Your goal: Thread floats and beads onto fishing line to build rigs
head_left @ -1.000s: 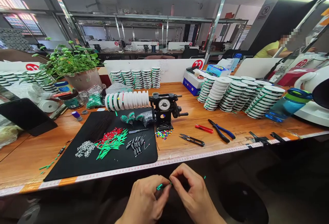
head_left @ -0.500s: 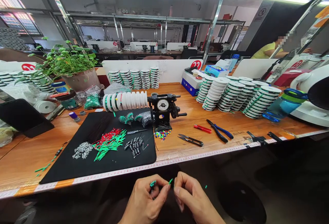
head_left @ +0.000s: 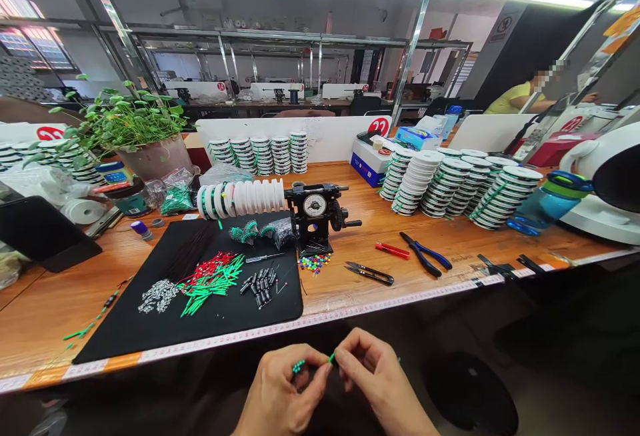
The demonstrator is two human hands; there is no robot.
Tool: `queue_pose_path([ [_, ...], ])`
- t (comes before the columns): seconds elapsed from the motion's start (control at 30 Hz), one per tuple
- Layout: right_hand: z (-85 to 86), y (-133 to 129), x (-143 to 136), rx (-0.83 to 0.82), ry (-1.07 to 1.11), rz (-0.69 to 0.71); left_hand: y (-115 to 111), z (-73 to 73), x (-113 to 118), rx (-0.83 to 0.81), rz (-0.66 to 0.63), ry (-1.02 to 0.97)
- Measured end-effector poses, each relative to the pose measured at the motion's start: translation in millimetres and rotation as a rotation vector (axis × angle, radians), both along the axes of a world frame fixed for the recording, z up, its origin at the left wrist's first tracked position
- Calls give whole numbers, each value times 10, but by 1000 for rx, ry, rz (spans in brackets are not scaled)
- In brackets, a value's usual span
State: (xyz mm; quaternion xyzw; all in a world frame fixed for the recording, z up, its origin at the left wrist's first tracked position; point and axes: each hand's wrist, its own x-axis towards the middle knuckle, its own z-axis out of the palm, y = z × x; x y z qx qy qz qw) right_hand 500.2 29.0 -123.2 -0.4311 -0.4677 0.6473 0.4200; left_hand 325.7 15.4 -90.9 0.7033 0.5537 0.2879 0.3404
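Note:
My left hand (head_left: 287, 389) is closed in front of the table edge, its thumb and forefinger pinching a small green tube (head_left: 331, 359). A cluster of small green pieces (head_left: 299, 366) shows at its curled fingers; what holds them is hidden. Facing it, my right hand (head_left: 370, 373) is closed too, with thumb and forefinger tips at the other end of the tube. Any thread between the fingers is too fine to make out. On the black mat (head_left: 115, 329) lie green tubes (head_left: 213, 289), red-tipped pieces (head_left: 210, 269), silvery bits (head_left: 159, 295) and black cylindrical pieces (head_left: 260, 286).
A hand-cranked winder (head_left: 315, 213) carrying white spools (head_left: 245, 197) stands behind the mat. Thread snips (head_left: 370, 273), a red lighter-like item (head_left: 393, 250) and blue-handled pliers (head_left: 427, 255) lie to its right. Wound spools (head_left: 453, 186) are stacked behind. A person in yellow (head_left: 513, 99) sits far right.
My right hand has come left and slightly up, so its fingertips now meet the green tube at my left fingertips. The whole view has shifted slightly.

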Motion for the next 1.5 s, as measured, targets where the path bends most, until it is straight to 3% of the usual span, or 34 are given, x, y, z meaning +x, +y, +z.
queue_pose_path([
  [0.13, 26, 12, 43, 66, -87, -9, 24, 18, -33, 23, -23, -5],
  [0.3, 48, 1, 44, 95, -171, 30, 62, 33, -30, -56, 105, -82],
  [0.37, 69, -5, 54, 136, -237, 49, 81, 64, -3, -83, 81, -150],
  [0.6, 96, 42, 340, 357, -616, 154, 138, 153, -34, -58, 110, -145],
  [0.67, 88, 42, 372, 338, -537, 185, 132, 162, -30, -66, 89, -122],
  [0.77, 78, 20, 279, 214, -222, 203, 114, 186, 36, -79, 43, -104],
  [0.87, 41, 2, 132, 119, -104, 139, 108, 203, 99, -78, 36, -86],
  [1.03, -34, 2, 115, 95, -194, 59, 77, 77, 16, -120, 41, -74],
  [1.2, -1, 23, 226, 147, -314, -118, 21, -58, -85, -179, 32, -152],
  [1.3, 53, 21, 206, 242, -367, -118, 34, -54, -38, -192, 31, -267],
  [1.43, 150, 18, 99, 444, -431, -101, 61, -71, 43, -384, 64, -557],
  [1.5, 191, 29, 50, 516, -456, -93, 64, -90, 53, -436, 92, -597],
])
